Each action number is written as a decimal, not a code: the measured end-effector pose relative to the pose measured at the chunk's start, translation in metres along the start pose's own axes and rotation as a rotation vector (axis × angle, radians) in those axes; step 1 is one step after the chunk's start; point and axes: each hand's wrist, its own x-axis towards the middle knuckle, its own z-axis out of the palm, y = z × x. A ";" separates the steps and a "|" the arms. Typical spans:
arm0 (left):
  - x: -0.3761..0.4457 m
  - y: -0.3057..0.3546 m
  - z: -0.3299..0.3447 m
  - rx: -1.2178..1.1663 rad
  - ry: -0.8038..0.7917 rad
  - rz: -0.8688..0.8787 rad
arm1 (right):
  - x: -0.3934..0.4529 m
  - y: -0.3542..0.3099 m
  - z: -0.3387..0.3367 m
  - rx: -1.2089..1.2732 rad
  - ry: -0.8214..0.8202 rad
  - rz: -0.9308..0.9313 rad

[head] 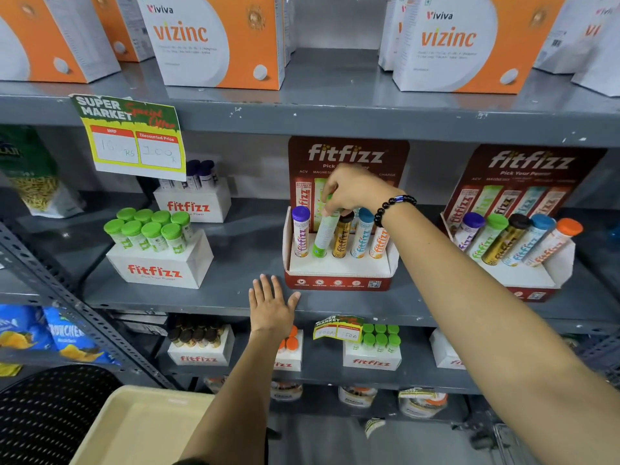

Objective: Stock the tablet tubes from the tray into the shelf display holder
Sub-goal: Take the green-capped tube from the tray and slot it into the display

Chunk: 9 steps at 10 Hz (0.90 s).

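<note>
A red and white fitfizz display holder (339,275) stands on the middle shelf. It holds a purple-capped tube (300,231), a gold tube (341,238), a blue tube (361,234) and an orange tube (379,243). My right hand (355,191) is shut on the top of a green-capped tube (323,234), whose base rests in the second slot. My left hand (271,305) lies flat and open on the shelf edge just left of the holder. A beige tray (134,427) sits at the bottom left, its visible part bare.
A white fitfizz box of green-capped tubes (157,243) stands to the left on the grey shelf (235,260). A second full display holder (516,243) is on the right. Orange vizinc boxes (214,41) fill the shelf above; more fitfizz boxes (372,350) sit below.
</note>
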 end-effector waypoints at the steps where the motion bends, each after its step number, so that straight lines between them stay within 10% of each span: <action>1: 0.000 0.000 0.000 0.012 -0.001 0.000 | 0.001 -0.002 -0.002 -0.075 -0.047 0.025; 9: -0.001 0.000 0.000 0.009 0.008 -0.001 | 0.009 0.009 0.026 -0.114 0.242 0.083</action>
